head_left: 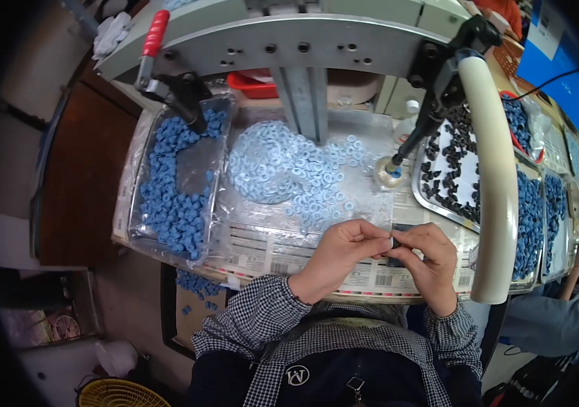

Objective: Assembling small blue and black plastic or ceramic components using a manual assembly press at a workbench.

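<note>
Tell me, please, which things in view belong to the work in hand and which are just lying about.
Likely in use:
small part, mostly hidden, between left hand and right hand
pale blue rings
blue pieces at left

Probably just lying about:
yellow basket
red bin
crumpled white bundle

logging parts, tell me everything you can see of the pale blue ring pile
The pale blue ring pile is many small flat rings with open centres, looking rubbery or plastic. On its left they heap into a dense mound; to the right they thin into a loose scatter, many lying flat. It rests on a shiny grey surface, right of the tray of darker blue pieces. A metal post overlaps its far edge; contact is unclear.
</note>
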`<action>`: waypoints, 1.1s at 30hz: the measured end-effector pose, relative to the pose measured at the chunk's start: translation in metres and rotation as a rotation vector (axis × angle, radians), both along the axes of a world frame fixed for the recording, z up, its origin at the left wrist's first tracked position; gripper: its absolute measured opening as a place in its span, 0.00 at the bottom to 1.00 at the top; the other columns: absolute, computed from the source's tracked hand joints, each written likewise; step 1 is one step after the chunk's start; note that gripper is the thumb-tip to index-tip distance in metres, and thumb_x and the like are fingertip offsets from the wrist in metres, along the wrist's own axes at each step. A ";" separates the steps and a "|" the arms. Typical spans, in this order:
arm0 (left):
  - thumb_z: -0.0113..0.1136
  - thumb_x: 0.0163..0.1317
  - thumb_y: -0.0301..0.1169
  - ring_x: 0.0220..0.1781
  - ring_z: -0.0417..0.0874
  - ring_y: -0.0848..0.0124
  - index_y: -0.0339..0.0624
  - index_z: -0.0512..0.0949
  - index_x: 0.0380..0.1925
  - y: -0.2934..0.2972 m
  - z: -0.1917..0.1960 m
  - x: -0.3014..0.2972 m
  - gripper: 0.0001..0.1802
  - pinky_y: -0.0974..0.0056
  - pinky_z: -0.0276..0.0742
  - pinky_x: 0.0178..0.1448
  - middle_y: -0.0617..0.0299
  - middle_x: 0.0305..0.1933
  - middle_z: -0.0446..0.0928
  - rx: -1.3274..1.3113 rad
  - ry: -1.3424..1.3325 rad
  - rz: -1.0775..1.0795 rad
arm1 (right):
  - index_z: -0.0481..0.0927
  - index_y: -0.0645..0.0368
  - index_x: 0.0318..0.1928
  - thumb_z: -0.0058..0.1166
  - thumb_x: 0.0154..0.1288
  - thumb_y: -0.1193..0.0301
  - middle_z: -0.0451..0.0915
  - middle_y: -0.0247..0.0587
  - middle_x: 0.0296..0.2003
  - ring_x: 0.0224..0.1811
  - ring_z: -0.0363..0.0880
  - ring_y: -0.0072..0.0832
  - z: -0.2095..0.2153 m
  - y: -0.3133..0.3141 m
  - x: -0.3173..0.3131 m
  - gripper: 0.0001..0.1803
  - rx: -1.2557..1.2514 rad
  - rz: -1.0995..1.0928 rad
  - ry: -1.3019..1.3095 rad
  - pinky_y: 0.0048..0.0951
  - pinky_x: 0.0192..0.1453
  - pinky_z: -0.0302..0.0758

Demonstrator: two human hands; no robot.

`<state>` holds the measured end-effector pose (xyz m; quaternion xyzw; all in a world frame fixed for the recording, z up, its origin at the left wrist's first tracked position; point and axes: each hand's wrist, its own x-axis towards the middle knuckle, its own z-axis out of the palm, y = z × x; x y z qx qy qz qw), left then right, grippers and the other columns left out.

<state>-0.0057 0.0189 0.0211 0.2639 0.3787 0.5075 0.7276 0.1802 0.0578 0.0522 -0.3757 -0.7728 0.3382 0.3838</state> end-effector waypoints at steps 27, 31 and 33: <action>0.63 0.64 0.18 0.46 0.86 0.72 0.33 0.79 0.56 -0.019 0.047 -0.239 0.19 0.69 0.81 0.52 0.55 0.50 0.84 0.155 0.861 0.524 | 0.83 0.65 0.44 0.66 0.53 0.84 0.77 0.38 0.34 0.34 0.76 0.25 0.006 0.003 0.037 0.16 -0.015 -0.139 -0.057 0.25 0.41 0.72; 0.61 0.65 0.16 0.51 0.87 0.68 0.30 0.77 0.57 -0.021 0.072 -0.166 0.20 0.68 0.82 0.57 0.51 0.55 0.82 0.271 0.690 0.481 | 0.83 0.66 0.45 0.66 0.54 0.84 0.78 0.39 0.35 0.34 0.77 0.24 0.002 0.003 0.040 0.15 -0.015 -0.159 -0.107 0.25 0.42 0.72; 0.61 0.64 0.14 0.53 0.86 0.68 0.30 0.75 0.59 -0.025 0.075 -0.144 0.22 0.68 0.82 0.58 0.51 0.58 0.81 0.290 0.610 0.407 | 0.83 0.66 0.44 0.67 0.55 0.83 0.79 0.39 0.35 0.34 0.77 0.25 0.005 0.006 0.040 0.15 -0.019 -0.165 -0.131 0.26 0.42 0.73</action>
